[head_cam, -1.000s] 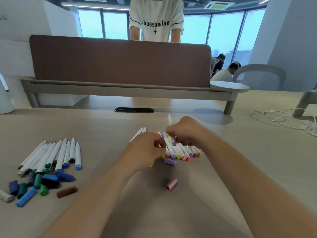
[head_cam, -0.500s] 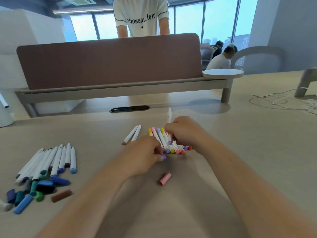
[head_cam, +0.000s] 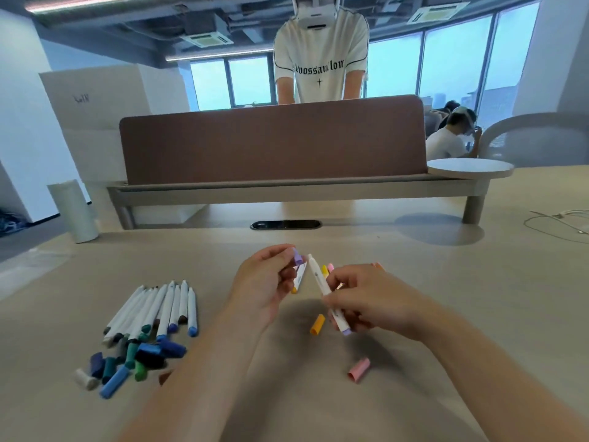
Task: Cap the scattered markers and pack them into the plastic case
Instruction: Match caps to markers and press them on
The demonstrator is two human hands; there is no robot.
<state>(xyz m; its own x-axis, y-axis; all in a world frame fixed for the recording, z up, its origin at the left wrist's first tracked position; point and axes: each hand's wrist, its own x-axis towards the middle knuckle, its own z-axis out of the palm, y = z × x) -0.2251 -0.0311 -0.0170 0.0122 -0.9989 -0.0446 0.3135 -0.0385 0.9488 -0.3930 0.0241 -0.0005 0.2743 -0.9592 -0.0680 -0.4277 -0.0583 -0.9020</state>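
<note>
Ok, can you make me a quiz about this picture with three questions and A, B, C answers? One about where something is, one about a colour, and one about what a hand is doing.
1. Where is the pink cap? A. on the table, loose B. on a chair C. inside a box
2. What colour is the cap pinched in the left hand? A. green B. purple C. black
3. What is the right hand doing? A. lying flat B. holding a white marker C. pointing up
Answers: 1 A, it lies alone on the table near the right forearm. 2 B, the cap at the fingertips is purple. 3 B, its fingers curl round the marker.
</note>
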